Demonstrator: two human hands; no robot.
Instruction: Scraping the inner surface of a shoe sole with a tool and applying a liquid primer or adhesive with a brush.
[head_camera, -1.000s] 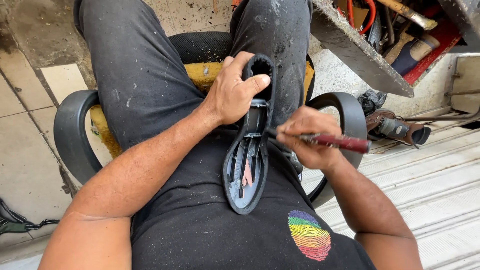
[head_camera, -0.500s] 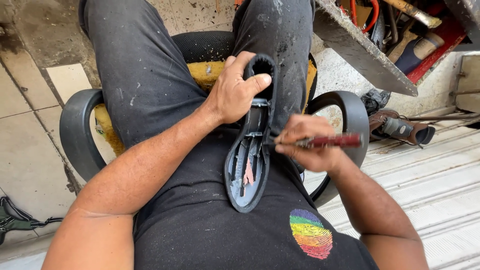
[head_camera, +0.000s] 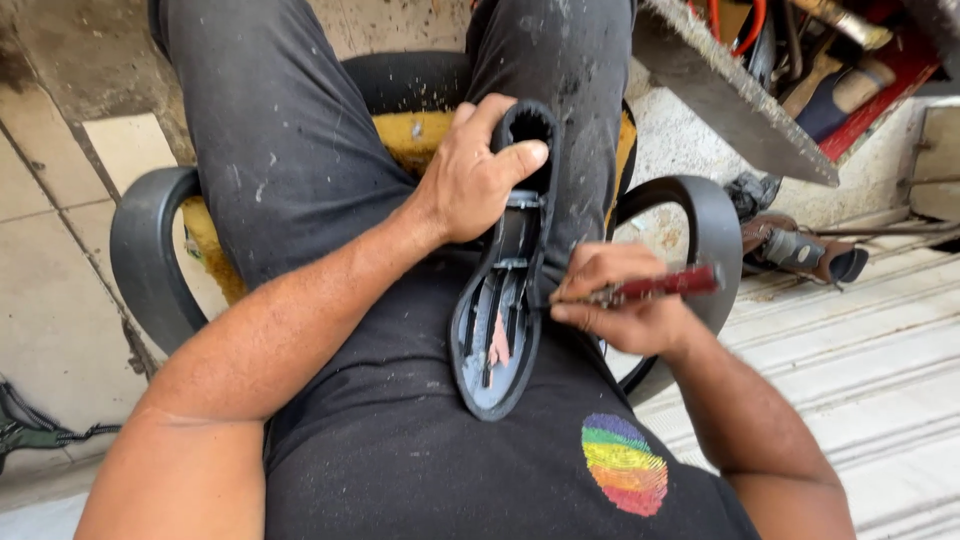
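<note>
Both hands share the work: the left hand (head_camera: 470, 175) clamps the black moulded shoe sole (head_camera: 505, 300) upright on the lap, so the right hand (head_camera: 620, 300), fingers pinched around the red-handled brush (head_camera: 655, 287), should stroke steadily along the sole's edge.

Brush (head_camera: 655, 287) tip hidden — behind the shoe sole (head_camera: 500, 330).

Even, soft daylight, fairly bright; source probably upper right, hard to tell. Weak shadows under the chair armrest (head_camera: 150, 250) and forearms. No glare. Black trousers (head_camera: 300, 130) lose detail. Centre sharp, slight wide-angle stretch and softness at edges.
</note>
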